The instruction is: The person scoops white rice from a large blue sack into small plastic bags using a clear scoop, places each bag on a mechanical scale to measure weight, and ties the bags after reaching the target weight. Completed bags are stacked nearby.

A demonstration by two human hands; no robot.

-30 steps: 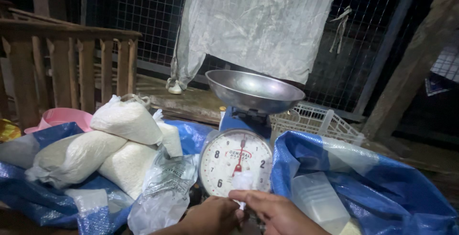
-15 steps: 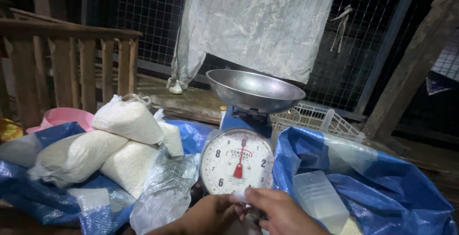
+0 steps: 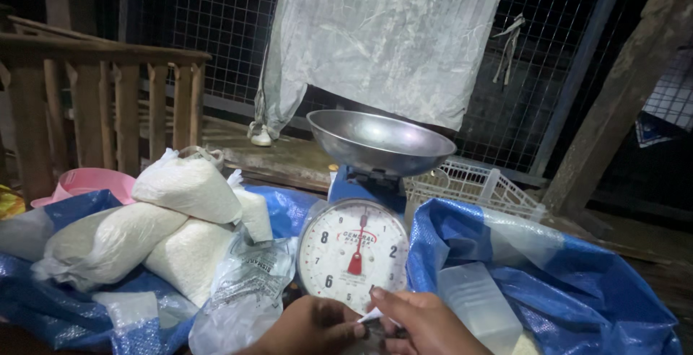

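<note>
A blue dial scale [image 3: 354,254] with a round white face stands in front of me, and its metal pan [image 3: 379,142] on top holds nothing. Just below the dial, my left hand [image 3: 314,326] and my right hand [image 3: 426,322] meet at the bottom edge of the view. Together their fingertips pinch a small strip of white plastic [image 3: 372,317]. What the strip belongs to is hidden below the frame.
Tied clear bags of white grain [image 3: 180,214] lie piled on a blue tarp [image 3: 79,304] at left, with an empty clear bag [image 3: 242,294] beside the scale. A big blue sack [image 3: 577,290] holds a clear plastic scoop [image 3: 480,304]. Behind are a white basket [image 3: 469,185], a pink basin [image 3: 97,182], a wooden railing and wire mesh.
Both hands have stayed under the dial, working the small white strip between their fingers. The view has shifted slightly; nothing else moved.
</note>
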